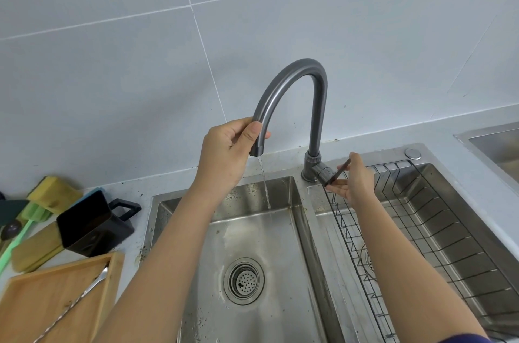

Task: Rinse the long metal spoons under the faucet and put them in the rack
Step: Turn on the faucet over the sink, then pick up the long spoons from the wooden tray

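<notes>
Faucet (292,84) spout in left hand (224,151); right hand (354,180) on lever (341,171).

Head view, close, looking down at sink (252,230)

Faucet (292,95) stands behind two basins; rack (421,230) sits in the right one.

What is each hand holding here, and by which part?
The left hand grips the faucet spout near its outlet. The right hand fingers pinch the faucet's flat lever handle. Neither hand holds a spoon.
</notes>
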